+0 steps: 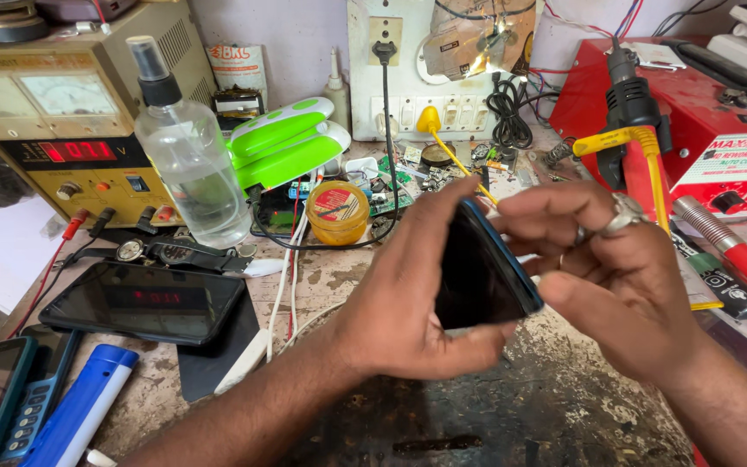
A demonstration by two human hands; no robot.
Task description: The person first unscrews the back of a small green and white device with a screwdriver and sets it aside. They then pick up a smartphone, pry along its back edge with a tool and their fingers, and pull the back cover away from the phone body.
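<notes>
- While we look down from the head camera, our left hand (408, 294) cradles a dark smartphone (482, 272) from below, thumb along its lower edge and fingers curled behind its top, so it is grasping the phone.
- Our right hand (624, 277), with rings on two fingers, pinches the phone's right long edge between thumb and fingertips, so it grips the same phone.
- We hold the phone off the workbench (564, 406), above the middle of its front edge, tilted so the glass faces left and slightly up.
- How far along: we judge the work on the phone to be at an early handling stage. The phone looks whole, its screen is still seated in the blue frame, and we see no gap, tool or loose part at the seam. Any opening seems yet to be done.
- How the phone looks: a glossy black screen, unlit, with a thin blue rim around it. We cannot see the back, and motion blur softens the upper corner.
- Around it: a clear spray bottle (185, 151) stands towards the back left, near a bench power supply (62, 130) with a red lit readout.
- Another dark phone (144, 303) lies flat near the left edge, and a small yellow tin (337, 212) sits behind our left hand.
- At the right back corner is a red soldering station (693, 112).
</notes>
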